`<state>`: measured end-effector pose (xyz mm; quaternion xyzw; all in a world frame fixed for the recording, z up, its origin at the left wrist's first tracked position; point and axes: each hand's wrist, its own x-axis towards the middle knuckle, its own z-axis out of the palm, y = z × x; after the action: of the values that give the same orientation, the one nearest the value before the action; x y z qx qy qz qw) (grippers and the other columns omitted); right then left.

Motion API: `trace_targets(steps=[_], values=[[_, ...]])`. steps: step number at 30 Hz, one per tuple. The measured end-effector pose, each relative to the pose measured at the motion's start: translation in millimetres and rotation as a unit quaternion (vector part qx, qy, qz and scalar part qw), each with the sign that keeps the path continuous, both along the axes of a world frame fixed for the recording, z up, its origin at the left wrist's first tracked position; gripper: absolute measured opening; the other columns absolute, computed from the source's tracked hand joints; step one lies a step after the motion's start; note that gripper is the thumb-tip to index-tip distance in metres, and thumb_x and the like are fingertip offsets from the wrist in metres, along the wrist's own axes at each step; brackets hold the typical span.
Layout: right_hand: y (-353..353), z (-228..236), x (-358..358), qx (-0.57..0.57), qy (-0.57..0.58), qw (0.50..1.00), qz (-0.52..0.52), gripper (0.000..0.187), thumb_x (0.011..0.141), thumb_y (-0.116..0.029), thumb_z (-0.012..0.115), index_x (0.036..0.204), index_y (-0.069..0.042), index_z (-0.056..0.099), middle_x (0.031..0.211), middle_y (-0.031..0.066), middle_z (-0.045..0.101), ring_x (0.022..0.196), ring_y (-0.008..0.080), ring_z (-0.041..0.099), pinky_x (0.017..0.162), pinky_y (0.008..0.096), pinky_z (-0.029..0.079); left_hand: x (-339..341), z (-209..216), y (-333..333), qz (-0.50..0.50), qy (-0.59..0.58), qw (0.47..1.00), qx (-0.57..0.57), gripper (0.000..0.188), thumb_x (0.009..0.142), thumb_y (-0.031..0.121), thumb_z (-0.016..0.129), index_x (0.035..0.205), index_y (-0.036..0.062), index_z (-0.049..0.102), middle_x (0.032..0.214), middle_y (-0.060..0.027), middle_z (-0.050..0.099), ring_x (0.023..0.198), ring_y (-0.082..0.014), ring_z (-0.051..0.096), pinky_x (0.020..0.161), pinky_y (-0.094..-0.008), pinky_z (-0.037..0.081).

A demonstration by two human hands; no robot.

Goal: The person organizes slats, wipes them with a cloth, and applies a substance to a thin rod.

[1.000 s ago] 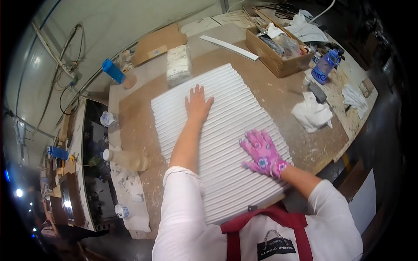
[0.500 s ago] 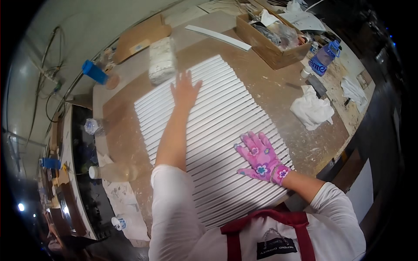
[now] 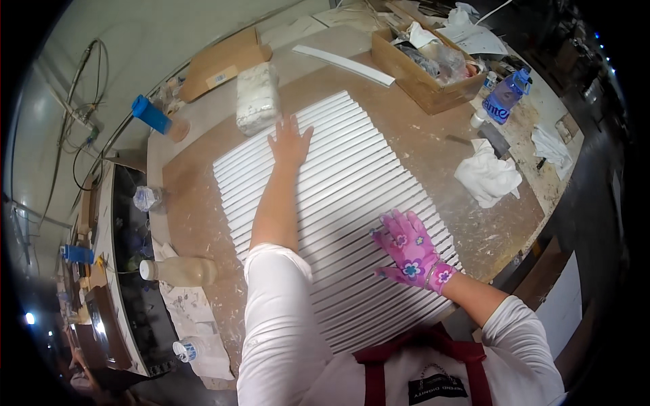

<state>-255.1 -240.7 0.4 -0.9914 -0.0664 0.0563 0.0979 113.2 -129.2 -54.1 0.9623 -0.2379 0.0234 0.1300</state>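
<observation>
A row of long white slats (image 3: pixel 338 196) lies side by side across the brown work board, with thin dark gaps between many of them. My bare left hand (image 3: pixel 291 141) rests flat on the slats toward their far left end, its fingers spread. On the near right part of the same slats lies my right hand (image 3: pixel 408 249), in a pink flowered glove, palm down with the fingers stretched out. Neither hand grips anything. Just beyond my left fingertips stands a white-wrapped block (image 3: pixel 257 101). My left forearm and sleeve hide part of the slats.
A cardboard box (image 3: pixel 433 98) of scraps stands at the far right, near a blue bottle (image 3: pixel 504 100). A crumpled white cloth (image 3: pixel 489 174) lies right of the slats. One loose white strip (image 3: pixel 344 65) lies behind. At left are a bottle of cloudy liquid (image 3: pixel 183 271) and a blue container (image 3: pixel 150 114).
The whole view has shifted slightly, so everything appears a little lower and to the right. Both hands stay flat on the slats in nearly the same places.
</observation>
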Motion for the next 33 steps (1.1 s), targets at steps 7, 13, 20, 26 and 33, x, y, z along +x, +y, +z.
trace_targets(steps=[7, 13, 20, 26, 33], values=[[2, 1, 8, -0.024, 0.023, 0.999, -0.004, 0.075, 0.088, -0.062, 0.047, 0.145, -0.014, 0.039, 0.153, 0.0185, 0.028, 0.144, 0.0377, 0.017, 0.117, 0.053, 0.009, 14, -9, -3, 0.002, -0.031, 1.0, -0.005, 0.07, 0.097, 0.056, 0.033, 0.15, 0.0103, 0.028, 0.158, -0.0067, 0.022, 0.145, -0.0299, 0.019, 0.112, -0.0605, 0.017], [0, -10, 6, 0.002, -0.027, 1.0, -0.003, 0.071, 0.089, -0.06, 0.047, 0.143, -0.014, 0.041, 0.154, 0.0169, 0.028, 0.144, 0.0364, 0.018, 0.117, 0.0518, 0.009, 13, 7, 10, -0.018, -0.013, 1.0, 0.01, 0.071, 0.095, 0.055, 0.04, 0.15, 0.0124, 0.027, 0.158, -0.008, 0.022, 0.144, -0.0331, 0.019, 0.111, -0.0619, 0.019], [0, -7, 2, 0.012, -0.024, 1.0, -0.015, 0.068, 0.089, -0.057, 0.048, 0.141, -0.013, 0.044, 0.152, 0.0163, 0.031, 0.144, 0.0347, 0.021, 0.117, 0.0502, 0.01, -55, 1, 91, -0.054, -0.017, 0.998, 0.023, 0.07, 0.093, 0.047, 0.05, 0.148, 0.0095, 0.03, 0.156, -0.0104, 0.027, 0.143, -0.0332, 0.023, 0.112, -0.0593, 0.019], [3, -5, 5, 0.013, -0.03, 0.999, -0.011, 0.066, 0.089, -0.054, 0.051, 0.14, -0.012, 0.045, 0.151, 0.0176, 0.033, 0.143, 0.0356, 0.023, 0.117, 0.0504, 0.012, -44, 5, 93, -0.077, -0.019, 0.997, 0.015, 0.067, 0.095, 0.045, 0.047, 0.149, 0.0091, 0.03, 0.157, -0.01, 0.025, 0.145, -0.031, 0.02, 0.114, -0.056, 0.015], [-1, -3, 3, 0.003, -0.034, 0.999, -0.019, 0.066, 0.089, -0.055, 0.051, 0.14, -0.013, 0.045, 0.151, 0.0178, 0.033, 0.143, 0.0356, 0.023, 0.117, 0.0499, 0.012, -106, 14, 93, -0.148, -0.031, 0.988, 0.041, 0.069, 0.092, 0.046, 0.051, 0.15, 0.0144, 0.03, 0.158, -0.0054, 0.024, 0.144, -0.031, 0.024, 0.113, -0.0575, 0.018]])
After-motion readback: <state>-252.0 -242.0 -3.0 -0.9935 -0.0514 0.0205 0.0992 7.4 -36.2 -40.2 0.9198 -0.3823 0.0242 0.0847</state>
